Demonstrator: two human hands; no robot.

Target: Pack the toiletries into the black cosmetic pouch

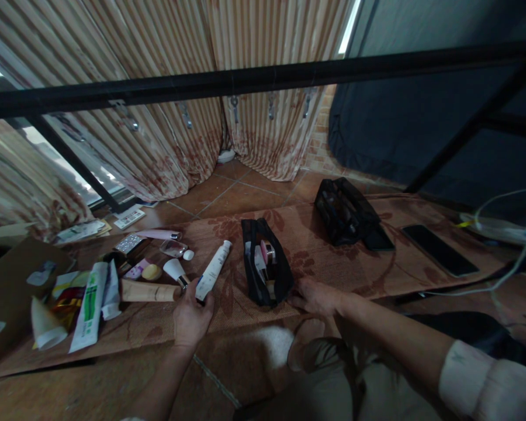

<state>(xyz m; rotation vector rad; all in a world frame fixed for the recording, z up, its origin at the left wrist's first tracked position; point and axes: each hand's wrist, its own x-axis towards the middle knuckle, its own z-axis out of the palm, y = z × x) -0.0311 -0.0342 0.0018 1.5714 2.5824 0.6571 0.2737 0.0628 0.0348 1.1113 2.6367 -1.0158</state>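
My left hand is closed around the lower end of a white tube, which tilts up and to the right. Just left of it lie a makeup brush with white bristles and a beige tube. An unzipped black pouch stands in the middle, with a pink-rimmed round item and other small things inside. At the pouch's near right side, the fingers of my right hand are bent against it and seem to grip its edge; the fingertips are partly hidden.
Several cosmetics, among them a white-and-green tube and a glittery case, crowd the left of the patterned cloth. Farther right are a second black pouch, a phone and a white cable. A dark metal bar crosses behind.
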